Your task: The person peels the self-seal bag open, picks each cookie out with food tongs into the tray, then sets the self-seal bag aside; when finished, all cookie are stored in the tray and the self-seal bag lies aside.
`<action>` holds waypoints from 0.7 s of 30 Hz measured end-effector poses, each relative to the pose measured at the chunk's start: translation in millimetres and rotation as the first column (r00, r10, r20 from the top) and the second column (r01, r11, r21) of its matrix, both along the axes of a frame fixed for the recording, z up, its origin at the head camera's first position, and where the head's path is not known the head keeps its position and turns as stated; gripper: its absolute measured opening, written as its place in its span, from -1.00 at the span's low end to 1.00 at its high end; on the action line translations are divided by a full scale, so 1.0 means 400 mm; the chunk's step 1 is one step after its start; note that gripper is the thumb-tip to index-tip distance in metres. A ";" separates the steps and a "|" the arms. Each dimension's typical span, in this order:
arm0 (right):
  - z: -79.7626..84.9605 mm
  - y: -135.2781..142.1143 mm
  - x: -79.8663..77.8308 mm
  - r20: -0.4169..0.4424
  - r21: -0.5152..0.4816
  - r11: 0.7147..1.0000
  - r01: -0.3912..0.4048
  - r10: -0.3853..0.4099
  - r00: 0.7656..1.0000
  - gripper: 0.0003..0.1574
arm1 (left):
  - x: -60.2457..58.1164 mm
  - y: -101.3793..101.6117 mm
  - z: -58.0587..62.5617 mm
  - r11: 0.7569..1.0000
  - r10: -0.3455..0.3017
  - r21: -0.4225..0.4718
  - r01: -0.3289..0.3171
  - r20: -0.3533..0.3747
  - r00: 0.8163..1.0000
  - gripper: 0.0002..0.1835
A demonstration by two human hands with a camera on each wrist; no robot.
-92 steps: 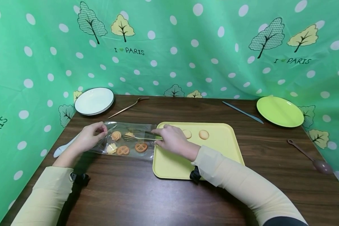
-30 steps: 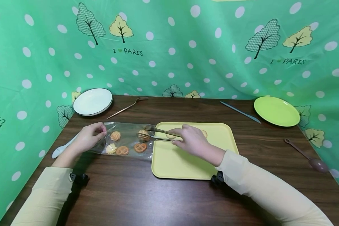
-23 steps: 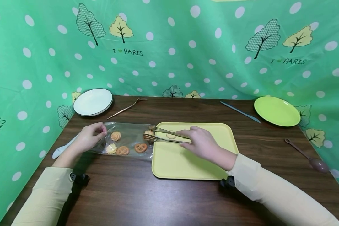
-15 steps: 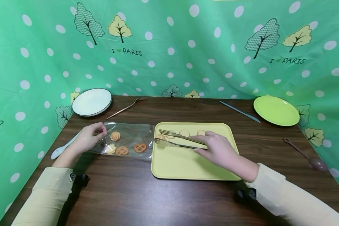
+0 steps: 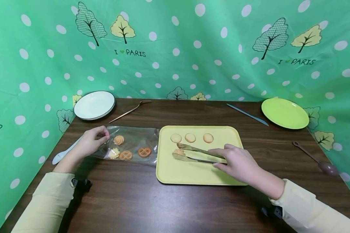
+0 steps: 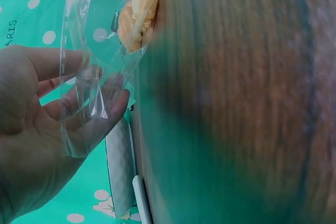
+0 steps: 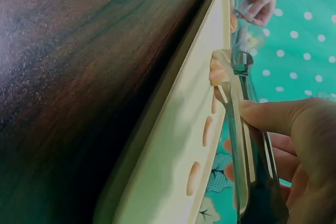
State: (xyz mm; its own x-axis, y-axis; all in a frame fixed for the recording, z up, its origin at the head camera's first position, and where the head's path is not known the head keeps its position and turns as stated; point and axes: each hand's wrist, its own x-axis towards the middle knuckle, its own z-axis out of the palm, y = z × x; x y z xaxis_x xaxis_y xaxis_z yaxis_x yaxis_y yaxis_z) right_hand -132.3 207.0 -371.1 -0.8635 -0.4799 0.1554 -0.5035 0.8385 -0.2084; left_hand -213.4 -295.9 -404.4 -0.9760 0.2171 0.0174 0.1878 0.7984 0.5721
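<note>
In the head view my left hand [image 5: 90, 142] pinches the left end of a clear plastic bag [image 5: 137, 133]. The left wrist view shows the film draped in front of the fingers. Inside lie a swirl cookie [image 5: 118, 140], a pale ruffled cookie [image 5: 114, 153] and two pretzel-shaped cookies [image 5: 144, 152]. My right hand [image 5: 239, 163] grips metal tongs [image 5: 202, 151], their tips around another swirl cookie [image 5: 178, 151] at the left part of a yellow tray [image 5: 192, 178]. Whether that cookie touches the tray I cannot tell. Three round cookies [image 5: 190, 138] sit in a row along the tray's far side.
A white plate [image 5: 94, 105] and a copper fork [image 5: 129, 111] lie at the back left. At the right are a blue knife [image 5: 246, 114], a green plate [image 5: 285, 113] and a brown spoon [image 5: 328, 168]. Under my left forearm lies a light-blue utensil [image 5: 59, 157].
My right hand has drawn the tongs rightward out of the bag with the swirl cookie between their tips, now over the tray. My left hand has stayed at the bag's end.
</note>
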 end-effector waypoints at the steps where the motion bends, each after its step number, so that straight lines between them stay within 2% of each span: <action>1: 0.000 -0.001 -0.001 0.008 0.004 1.000 -0.002 0.002 1.000 -0.46 | 0.000 0.000 0.000 1.000 0.001 0.001 -0.001 0.002 1.000 -0.90; 7: 0.010 -0.035 -0.021 0.050 -0.044 0.999 -0.016 0.019 0.999 -0.46 | -0.005 -0.008 -0.005 1.000 0.002 0.008 -0.002 0.005 1.000 -0.91; 11: 0.010 -0.091 -0.048 0.025 -0.064 0.997 -0.042 0.044 0.999 -0.54 | -0.006 -0.009 -0.005 1.000 0.007 0.016 -0.007 0.012 1.000 -0.91; 16: -0.004 -0.174 -0.087 -0.026 -0.014 0.997 -0.070 0.069 0.997 -0.55 | -0.003 -0.006 -0.002 0.999 0.019 0.025 -0.020 0.031 0.999 -0.90; 21: -0.010 -0.264 -0.122 0.002 0.014 0.995 -0.095 0.095 0.995 -0.53 | 0.001 -0.010 0.000 0.999 0.021 0.032 -0.022 0.028 0.999 -0.88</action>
